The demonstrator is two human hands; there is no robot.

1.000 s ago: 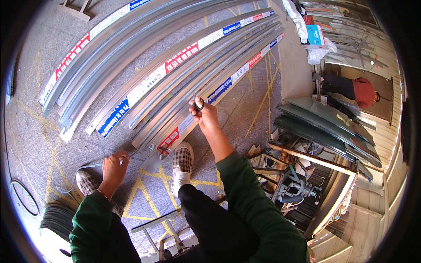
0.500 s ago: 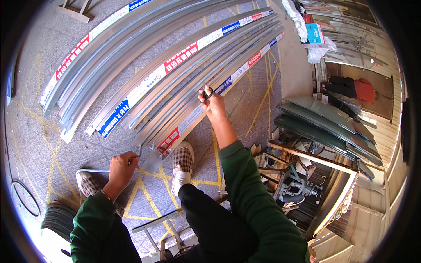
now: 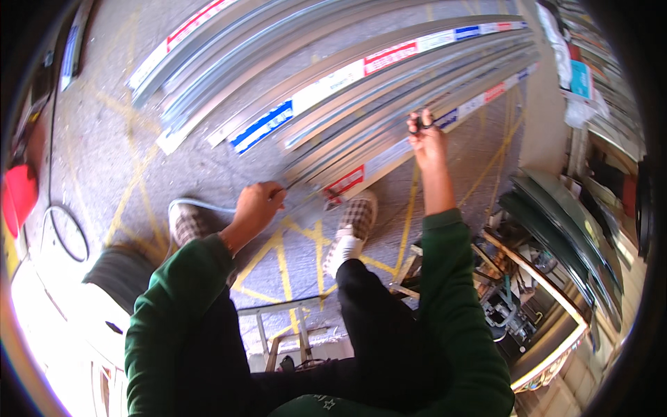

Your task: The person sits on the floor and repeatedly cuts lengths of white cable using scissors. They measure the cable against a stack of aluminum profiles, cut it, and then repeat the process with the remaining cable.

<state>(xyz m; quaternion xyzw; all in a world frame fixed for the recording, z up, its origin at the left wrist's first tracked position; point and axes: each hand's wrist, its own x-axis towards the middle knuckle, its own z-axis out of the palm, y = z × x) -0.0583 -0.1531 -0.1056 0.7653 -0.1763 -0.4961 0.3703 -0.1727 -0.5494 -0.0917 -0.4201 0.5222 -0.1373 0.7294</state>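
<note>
My left hand (image 3: pixel 258 208) is closed in a pinch at the near end of a bundle of long metal profiles (image 3: pixel 319 163). A thin pale grey strip (image 3: pixel 203 202) runs from beside my left shoe into that hand, and its fingertips are close to the profile ends. Farther right, my right hand (image 3: pixel 429 142) is closed around a black ring-handled tool (image 3: pixel 421 126), scissors-like, whose working end I cannot make out. That hand is over the same bundle, beside the profile with red, white and blue labels (image 3: pixel 379 161).
More labelled profiles (image 3: pixel 208 76) lie on the floor to the far left. My checkered shoes (image 3: pixel 359 214) are near the bundle's end. Dark sheets (image 3: pixel 556 229) and a frame with a machine (image 3: pixel 511 313) stand at right. A red object (image 3: pixel 19 198) and looped cable (image 3: pixel 66 233) are at left.
The whole view has shifted, so floor, profiles and hands appear farther right. My two hands keep about the same places over the bundle and stay closed.
</note>
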